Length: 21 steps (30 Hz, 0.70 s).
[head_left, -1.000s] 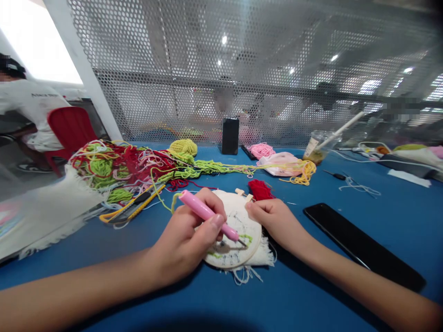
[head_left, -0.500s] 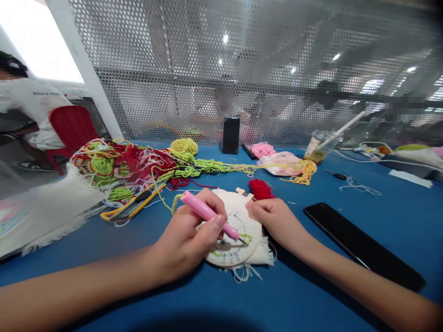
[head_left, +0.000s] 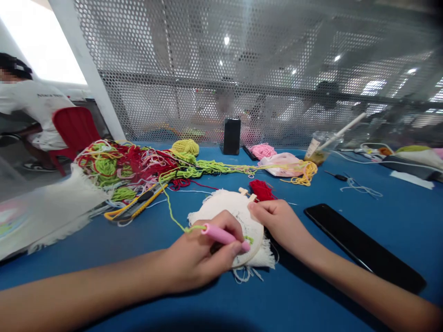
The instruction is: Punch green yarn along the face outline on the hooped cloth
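My left hand is closed around a pink punch needle, its tip down at the cloth near a patch of green loops. Green yarn runs from the top of the tool back to the yarn heap. The white cloth is stretched in a round embroidery hoop and carries dark drawn lines, partly covered by my left hand. My right hand pinches the hoop's right upper rim beside its wooden screw clamp. A red yarn ball lies just behind.
At left lie a tangled yarn heap and a yellow utility knife. A phone stands upright at the back; a long black object lies right. A drink cup stands near the mesh partition. A person sits far left.
My left hand has moved down and right, bringing the punch needle lower so its metal tip no longer shows. The green yarn is drawn out longer. My right hand stays on the hoop.
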### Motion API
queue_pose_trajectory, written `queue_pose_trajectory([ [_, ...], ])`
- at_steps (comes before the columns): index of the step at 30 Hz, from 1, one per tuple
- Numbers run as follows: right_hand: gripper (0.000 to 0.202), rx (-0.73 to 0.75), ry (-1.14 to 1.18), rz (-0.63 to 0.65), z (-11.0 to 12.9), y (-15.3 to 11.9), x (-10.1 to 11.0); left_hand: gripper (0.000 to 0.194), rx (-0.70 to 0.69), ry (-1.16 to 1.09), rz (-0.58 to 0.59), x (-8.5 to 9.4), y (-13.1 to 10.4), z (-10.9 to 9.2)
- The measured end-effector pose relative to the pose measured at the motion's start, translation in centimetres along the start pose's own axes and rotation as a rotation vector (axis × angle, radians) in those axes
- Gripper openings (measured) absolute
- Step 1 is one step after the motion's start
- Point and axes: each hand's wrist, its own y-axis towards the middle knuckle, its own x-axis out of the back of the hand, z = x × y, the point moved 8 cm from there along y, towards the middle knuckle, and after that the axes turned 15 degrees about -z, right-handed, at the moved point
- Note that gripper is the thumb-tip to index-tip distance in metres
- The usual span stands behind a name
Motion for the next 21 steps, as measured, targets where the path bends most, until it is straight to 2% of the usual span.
queue_pose_trajectory([
  [7,0.038,0.008,-0.018,-0.027,-0.6,0.1,0.2,0.011,0.167,-0.326,-0.205,1.8,-0.3,1.6],
  [14,0.039,0.011,-0.028,-0.012,-0.9,0.2,0.0,0.013,0.182,-0.404,-0.229,2.2,-0.1,1.7],
  [21,0.039,0.003,-0.009,-0.003,-0.9,0.3,-0.1,0.014,0.18,-0.388,-0.224,2.4,0.1,2.0],
])
